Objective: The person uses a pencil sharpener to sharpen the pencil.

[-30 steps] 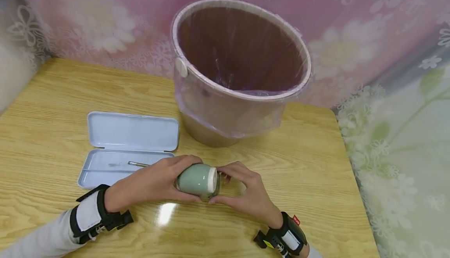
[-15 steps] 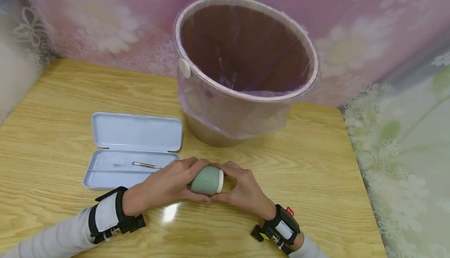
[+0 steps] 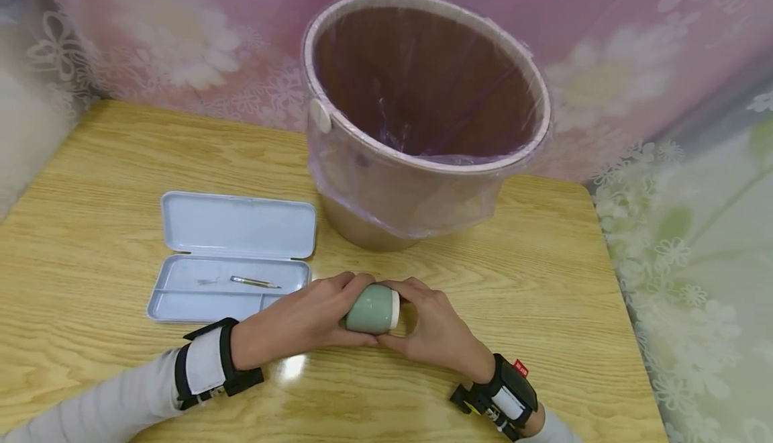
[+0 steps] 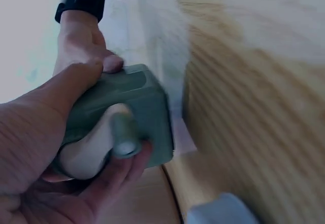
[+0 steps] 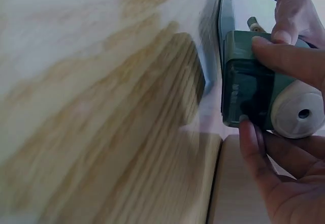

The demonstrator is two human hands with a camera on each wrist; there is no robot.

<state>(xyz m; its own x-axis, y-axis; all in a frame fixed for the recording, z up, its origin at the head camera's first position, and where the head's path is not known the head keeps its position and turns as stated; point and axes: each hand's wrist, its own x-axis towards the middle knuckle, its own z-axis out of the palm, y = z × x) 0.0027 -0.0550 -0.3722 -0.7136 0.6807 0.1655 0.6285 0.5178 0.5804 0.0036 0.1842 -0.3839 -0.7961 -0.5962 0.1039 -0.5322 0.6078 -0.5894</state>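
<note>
A green hand-crank pencil sharpener [image 3: 370, 310] with a white front ring lies on its side, held between both hands over the table. My left hand [image 3: 302, 312] grips its rear part. In the left wrist view, the pale crank arm and green knob [image 4: 125, 138] stick out between the thumb and fingers. With thumb and fingertips, my right hand [image 3: 437, 332] pinches the front end. The right wrist view shows the pencil hole in the white disc [image 5: 299, 109] and the dark see-through shavings drawer [image 5: 249, 92] between the right fingers.
A light blue pencil case [image 3: 205, 305] lies open on the left, with a short pencil [image 3: 256, 282] in its tray. Behind the hands stands a tall bin [image 3: 362, 231], lined with a thin purple bag [image 3: 435, 201]. The wooden table [image 3: 531, 282] ends at a flowered curtain.
Both hands and the sharpener have shifted right, away from the pencil case, and the pencil shows more fully. The sharpener has turned slightly. Both hands stay on it.
</note>
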